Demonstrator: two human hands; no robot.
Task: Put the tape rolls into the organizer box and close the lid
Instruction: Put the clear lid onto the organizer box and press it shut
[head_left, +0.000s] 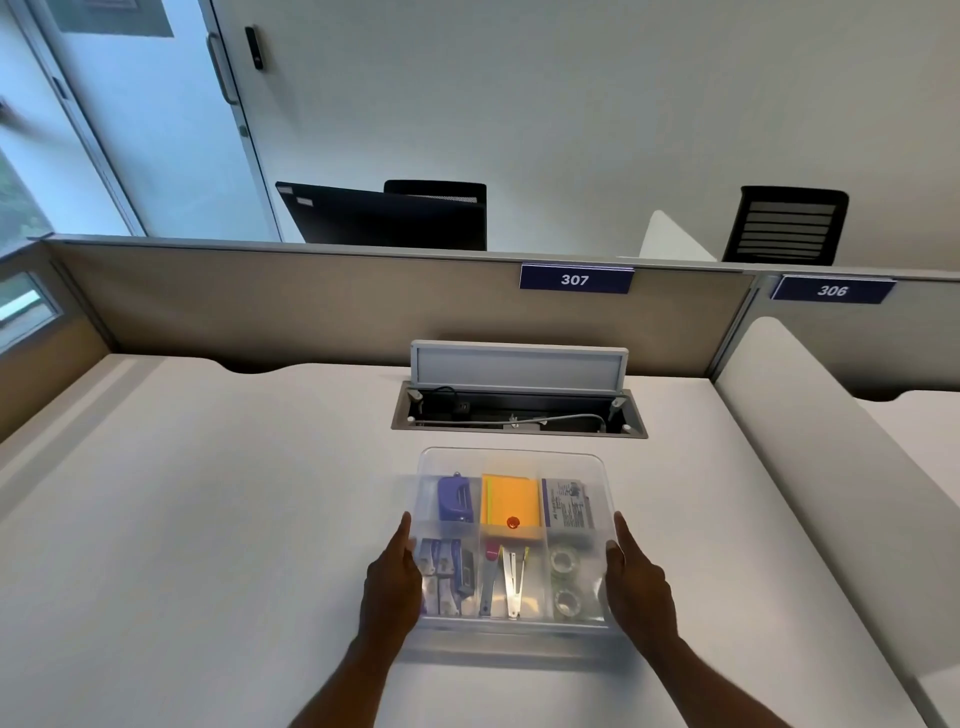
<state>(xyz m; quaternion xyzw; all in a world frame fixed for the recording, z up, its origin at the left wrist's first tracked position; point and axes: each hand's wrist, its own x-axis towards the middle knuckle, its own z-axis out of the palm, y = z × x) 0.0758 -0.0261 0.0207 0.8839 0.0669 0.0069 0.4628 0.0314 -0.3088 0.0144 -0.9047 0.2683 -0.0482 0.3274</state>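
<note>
A clear plastic organizer box (511, 631) stands on the white desk in front of me. A translucent lid (511, 460) lies over it, and I see the contents through it. Two clear tape rolls (563, 582) lie in the near right compartment, one behind the other. My left hand (392, 582) presses flat against the lid's left edge. My right hand (636, 584) holds the right edge the same way. Other compartments hold a purple punch, orange sticky notes, staple boxes, metal tools and a label pack.
An open cable hatch (519, 410) with a raised flap sits in the desk just behind the box. A beige partition (311, 306) with the sign 307 closes off the back. A white divider (810, 441) runs along the right side.
</note>
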